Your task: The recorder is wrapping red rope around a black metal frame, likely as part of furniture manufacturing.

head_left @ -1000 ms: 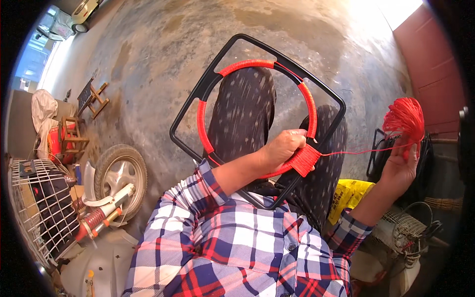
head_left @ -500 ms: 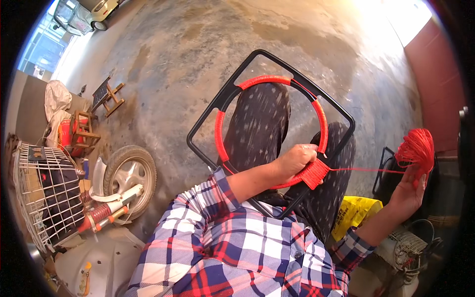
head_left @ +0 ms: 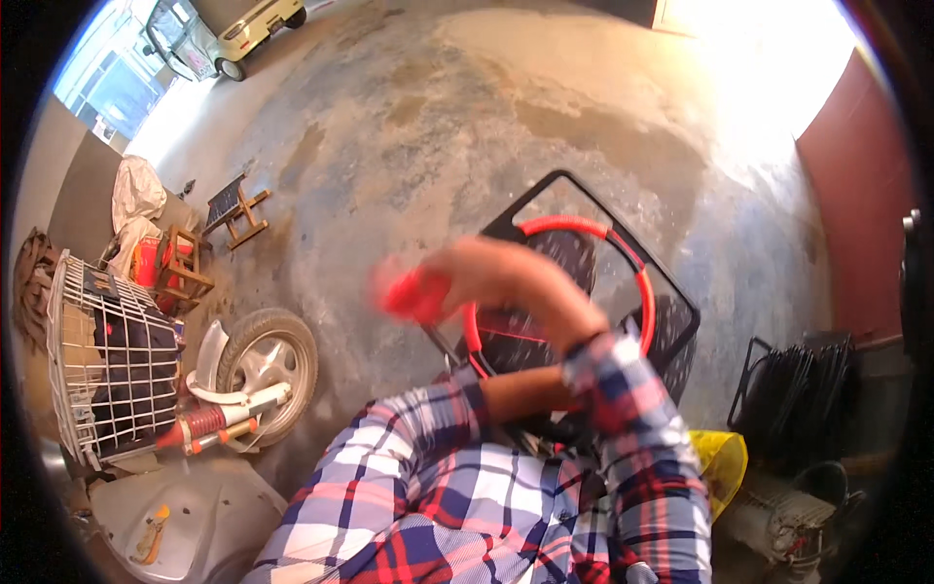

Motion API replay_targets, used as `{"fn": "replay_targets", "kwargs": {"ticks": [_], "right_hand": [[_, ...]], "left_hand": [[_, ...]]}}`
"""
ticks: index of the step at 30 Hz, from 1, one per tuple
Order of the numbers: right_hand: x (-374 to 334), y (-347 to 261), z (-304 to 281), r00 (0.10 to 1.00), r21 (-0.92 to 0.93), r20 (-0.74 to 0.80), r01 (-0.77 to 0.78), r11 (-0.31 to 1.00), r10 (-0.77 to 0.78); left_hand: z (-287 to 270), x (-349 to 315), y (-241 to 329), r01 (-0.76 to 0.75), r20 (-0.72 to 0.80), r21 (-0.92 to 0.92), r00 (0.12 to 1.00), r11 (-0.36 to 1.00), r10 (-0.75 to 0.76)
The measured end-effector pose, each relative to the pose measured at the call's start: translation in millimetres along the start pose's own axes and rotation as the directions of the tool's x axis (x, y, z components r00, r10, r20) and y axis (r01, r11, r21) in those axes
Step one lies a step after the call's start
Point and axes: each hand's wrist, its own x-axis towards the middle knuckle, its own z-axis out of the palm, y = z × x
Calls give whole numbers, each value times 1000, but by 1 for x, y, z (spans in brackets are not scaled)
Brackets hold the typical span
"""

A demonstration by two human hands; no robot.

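Across my knees lies a black square metal frame (head_left: 625, 237) with a round inner ring, parts of it wrapped in red cord (head_left: 564, 225). My right hand (head_left: 479, 274) has swung over to the left side of the ring, its fingers closed around a bundle of red cord (head_left: 413, 296), blurred by motion. A strand of red cord runs across the ring's opening. My left forearm (head_left: 525, 393) reaches in under the right one, toward the near part of the ring. The left hand itself is hidden behind my right sleeve.
To the left are a wheel (head_left: 309, 375), a white wire basket (head_left: 107, 375), a grey panel (head_left: 199, 506) and wooden stools (head_left: 233, 209). At right stand several black folded frames (head_left: 798, 389), with a yellow bag (head_left: 722, 462) nearer me. A vehicle (head_left: 258, 34) is parked far left.
My right hand has carried the red cord bundle from the far right across the ring to its left side. The left hand, visible before on the ring's wrapped lower right, is now covered.
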Motion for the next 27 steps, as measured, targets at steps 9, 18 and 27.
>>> {"fn": "replay_targets", "kwargs": {"ticks": [9, 18, 27], "right_hand": [[-129, -10, -71, 572, 318, -796, 118, 941, 198], [-328, 37, -121, 237, 250, -958, 422, 871, 161], [-410, 19, -108, 98, 224, -972, 650, 726, 212]], "left_hand": [[-5, 2, 6, -75, -105, 275, 989, 959, 107], [8, 2, 14, -138, -73, 285, 984, 949, 165], [19, -6, 32, 120, -206, -59, 970, 991, -130]]}}
